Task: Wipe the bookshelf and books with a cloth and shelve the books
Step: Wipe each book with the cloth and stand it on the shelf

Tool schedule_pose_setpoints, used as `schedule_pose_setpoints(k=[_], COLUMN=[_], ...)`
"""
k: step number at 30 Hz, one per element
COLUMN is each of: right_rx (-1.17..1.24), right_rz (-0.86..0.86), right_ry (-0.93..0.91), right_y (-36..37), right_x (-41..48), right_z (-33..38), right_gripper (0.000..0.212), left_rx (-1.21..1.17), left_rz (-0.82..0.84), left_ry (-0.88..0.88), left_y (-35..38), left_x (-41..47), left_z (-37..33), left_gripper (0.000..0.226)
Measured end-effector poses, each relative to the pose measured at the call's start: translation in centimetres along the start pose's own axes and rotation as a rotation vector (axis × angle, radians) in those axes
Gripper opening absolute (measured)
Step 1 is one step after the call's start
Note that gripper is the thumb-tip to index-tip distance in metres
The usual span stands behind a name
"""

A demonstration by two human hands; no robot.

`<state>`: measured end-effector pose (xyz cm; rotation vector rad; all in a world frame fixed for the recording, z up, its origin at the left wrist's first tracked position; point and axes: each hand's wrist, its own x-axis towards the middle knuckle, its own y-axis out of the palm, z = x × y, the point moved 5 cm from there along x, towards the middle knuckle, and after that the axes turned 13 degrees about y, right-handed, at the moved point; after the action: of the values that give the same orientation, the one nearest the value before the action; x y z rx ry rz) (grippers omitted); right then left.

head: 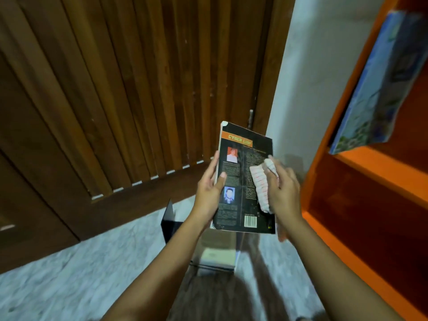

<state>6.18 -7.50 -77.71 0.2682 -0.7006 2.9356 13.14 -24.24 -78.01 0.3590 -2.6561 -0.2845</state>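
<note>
— Where is the black book (240,158)?
— In the air, just left of the orange bookshelf (361,163). The left hand (209,193) clasps its left edge, thumb on the back cover.
— And the cloth (259,184)?
— Folded, gripped by the right hand (283,191), which presses it on the cover's right half, near the right edge.

dark slatted wooden door (115,89) left, white wall (312,66) beside, pale marbled floor (69,274) below.
</note>
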Motion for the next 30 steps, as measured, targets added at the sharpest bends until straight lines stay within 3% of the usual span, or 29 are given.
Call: schedule_pose_setpoints(k=[4,9,10,13,15,17,20,21,24,26,30], right_rx=[0.017,-0.134,-0.166,-0.172,-0.191,-0.194,-0.263,-0.288,-0.341,-0.338,-0.202], right_rz=[-0.163,-0.246,-0.286,-0.370,-0.360,-0.285,-0.191,-0.198,-0.254,-0.264,-0.178], right_ry=[-0.091,-0.478,-0.462,-0.123,-0.028,-0.154,-0.523,-0.534,-0.150,-0.035,-0.342], right_y=[-3.6,-5.7,-6.5,-9.5,-9.7,-7.8,-4.6,-4.6,-6.4,-6.4,-2.5], right_x=[1.3,0.8,1.6,4.9,4.9,2.9,-1.1,-1.0,2.3,2.2,-3.3], right_z=[7.2,15.5,15.7,13.3,12.8,14.8,17.0,16.6,12.1,10.6,12.7], right_gripper=[0.039,0.038,0.038,0.035,0.035,0.034,0.036,0.037,0.035,0.035,0.038], left_rx=[-0.046,-0.164,-0.205,-0.350,-0.405,-0.421,-0.475,-0.486,-0.459,-0.451,-0.501], left_rz=[0.050,0.066,0.065,0.049,0.031,-0.001,-0.060,-0.093,-0.156,-0.148,-0.171], left_ry=[0.065,0.125,0.123,0.097,0.071,0.047,0.038,0.043,0.053,0.047,0.054], left_y=[3.5,6.4,6.5,6.3,6.4,6.8,6.8,6.4,4.7,4.4,4.5], left_x=[-0.5,0.3,0.4,0.6,0.8,1.2,1.5,1.6,1.8,2.1,2.7], left_z=[-4.0,-8.0,-8.6,-9.9,-10.1,-10.0,-9.9,-9.8,-9.8,-9.6,-9.3], left_gripper=[0.054,0.053,0.053,0.053,0.052,0.051,0.048,0.048,0.048,0.047,0.046])
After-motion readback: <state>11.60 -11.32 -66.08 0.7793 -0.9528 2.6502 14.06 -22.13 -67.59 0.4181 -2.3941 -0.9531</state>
